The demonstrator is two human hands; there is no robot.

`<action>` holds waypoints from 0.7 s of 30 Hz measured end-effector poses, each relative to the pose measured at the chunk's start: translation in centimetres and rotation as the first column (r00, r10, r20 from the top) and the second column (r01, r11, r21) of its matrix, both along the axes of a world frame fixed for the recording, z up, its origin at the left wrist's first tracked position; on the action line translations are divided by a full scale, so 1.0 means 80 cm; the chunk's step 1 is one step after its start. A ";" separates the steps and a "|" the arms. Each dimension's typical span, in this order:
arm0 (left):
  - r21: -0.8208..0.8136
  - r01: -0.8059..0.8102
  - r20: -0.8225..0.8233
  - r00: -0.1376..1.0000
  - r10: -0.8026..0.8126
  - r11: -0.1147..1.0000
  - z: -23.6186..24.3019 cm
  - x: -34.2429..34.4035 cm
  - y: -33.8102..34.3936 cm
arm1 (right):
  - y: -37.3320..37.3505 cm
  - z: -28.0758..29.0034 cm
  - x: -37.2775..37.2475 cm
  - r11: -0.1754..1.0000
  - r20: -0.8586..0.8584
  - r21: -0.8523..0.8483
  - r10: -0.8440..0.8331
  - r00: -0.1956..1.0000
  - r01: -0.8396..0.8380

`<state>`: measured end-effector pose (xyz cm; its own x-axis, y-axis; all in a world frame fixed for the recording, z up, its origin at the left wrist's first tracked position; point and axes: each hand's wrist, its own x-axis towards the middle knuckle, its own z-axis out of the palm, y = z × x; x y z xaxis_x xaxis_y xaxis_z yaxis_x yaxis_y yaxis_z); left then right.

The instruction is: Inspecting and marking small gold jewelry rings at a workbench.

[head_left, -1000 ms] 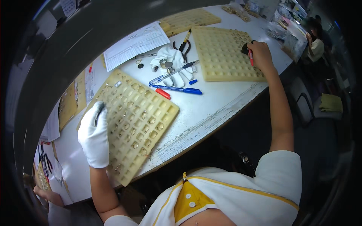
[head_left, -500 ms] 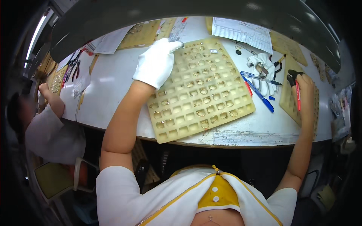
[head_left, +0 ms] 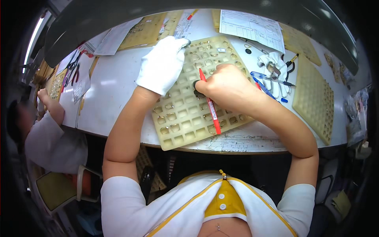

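Note:
A pale yellow tray (head_left: 179, 139) of square pockets lies before me, with rings (head_left: 208, 62) in many of them. My left hand (head_left: 162, 65), in a white glove, is over the tray's upper left edge. Its fingers are closed, with something small and greyish at the tips that I cannot make out. My bare right hand (head_left: 229, 87) is above the middle of the tray, closed round a red pen (head_left: 212, 110) that slants across the pockets. Something black shows at its thumb and fingertips. The rings beneath this hand are hidden.
Right of the tray lie a white glove (head_left: 276, 89), a clear pen (head_left: 270, 78), a blue pen (head_left: 265, 91) and black-handled pliers (head_left: 291, 65). A second tray (head_left: 310, 100) sits beyond them. Papers (head_left: 252, 31) lie at the back. Another person (head_left: 53, 130) sits at the left.
My right hand has come left from the second tray to the middle of the ring tray, bringing the red pen. My left hand stays near the tray's upper left edge.

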<state>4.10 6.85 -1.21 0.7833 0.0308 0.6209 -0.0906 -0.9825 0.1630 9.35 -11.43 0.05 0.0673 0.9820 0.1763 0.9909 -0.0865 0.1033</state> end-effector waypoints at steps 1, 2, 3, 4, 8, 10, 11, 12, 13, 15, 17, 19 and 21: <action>-0.017 -0.017 -0.033 0.999 0.016 1.000 -0.001 0.001 0.001 | 0.004 -0.003 -0.001 1.000 0.006 0.005 -0.012 1.000 0.012; -0.034 -0.034 -0.066 0.997 0.032 0.999 0.000 0.002 0.000 | 0.005 -0.003 -0.001 0.999 0.027 -0.025 -0.020 0.999 0.021; -0.021 -0.003 -0.009 1.000 0.002 1.000 -0.002 0.001 0.000 | 0.006 -0.004 -0.001 1.000 0.026 -0.002 -0.010 1.000 0.010; -0.024 -0.003 -0.010 1.000 0.003 1.000 -0.002 -0.001 0.000 | 0.007 -0.005 0.000 1.000 0.026 0.021 -0.001 1.000 0.001; -0.175 0.097 -0.112 0.987 -0.118 0.980 0.003 -0.009 -0.001 | -0.008 -0.007 0.008 0.988 -0.008 0.130 0.086 0.996 -0.084; -0.310 0.115 -0.233 0.953 -0.192 0.944 0.012 -0.016 -0.011 | -0.029 -0.005 0.015 0.956 0.067 0.261 0.122 0.990 -0.135; -0.398 0.171 -0.295 0.906 -0.303 0.901 0.021 -0.021 -0.017 | -0.040 -0.003 0.015 0.928 0.080 0.338 0.138 0.987 -0.158; -0.484 0.213 -0.344 0.845 -0.409 0.849 0.026 -0.026 -0.019 | -0.049 -0.004 0.013 0.911 0.131 0.380 0.122 0.984 -0.163; -0.519 0.317 -0.301 0.801 -0.517 0.794 0.023 -0.026 -0.021 | -0.059 -0.002 0.011 0.897 0.141 0.398 0.149 0.979 -0.194; -0.675 0.154 -0.477 0.655 -0.586 0.721 0.043 -0.037 -0.035 | -0.073 -0.002 0.008 0.865 0.191 0.445 0.161 0.968 -0.232; -0.784 0.108 -0.454 0.572 -0.683 0.611 0.037 -0.035 -0.043 | -0.089 -0.004 0.006 0.878 0.222 0.426 0.132 0.966 -0.218; -0.875 0.105 -0.342 0.558 -0.756 0.473 0.023 -0.040 -0.046 | -0.098 -0.010 0.002 0.869 0.243 0.442 0.124 0.962 -0.224; -0.901 0.059 -0.341 0.517 -0.785 0.430 0.031 -0.044 -0.053 | -0.095 -0.020 0.000 0.816 0.275 0.523 0.113 0.955 -0.247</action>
<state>0.56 2.62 1.29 0.9371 -0.3246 -0.1283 0.0347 -0.2790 0.9597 9.35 -19.05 -1.54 -0.2076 0.7087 0.6743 0.9504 -0.0172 0.3106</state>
